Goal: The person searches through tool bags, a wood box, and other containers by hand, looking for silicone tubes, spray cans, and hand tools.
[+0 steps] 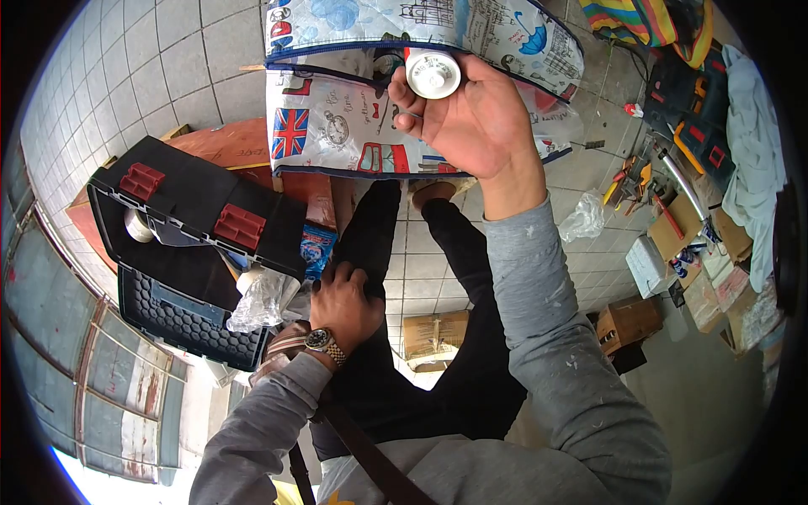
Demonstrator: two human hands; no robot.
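My right hand [475, 118] is raised palm up, its fingers curled round a small container with a round white cap [433, 75] that faces me. Beneath it lies a zipped white bag [337, 126] printed with a flag, a red bus and an umbrella. My left hand [347, 303], with a watch on the wrist, rests on my thigh, fingers bent; whether it grips anything is hidden. Just left of it, clear crumpled plastic [259, 301] hangs from an open black toolbox [202, 202] with red latches. A blue packet [316, 251] is beside the box.
Hand tools [631, 181], a silver tube [682, 181] and a white box [650, 265] lie on the right. A striped bag [631, 21] is at the upper right. Cardboard boxes stand at the right [629, 323] and between my legs [435, 334]. Clear plastic [582, 217] lies on the tiles.
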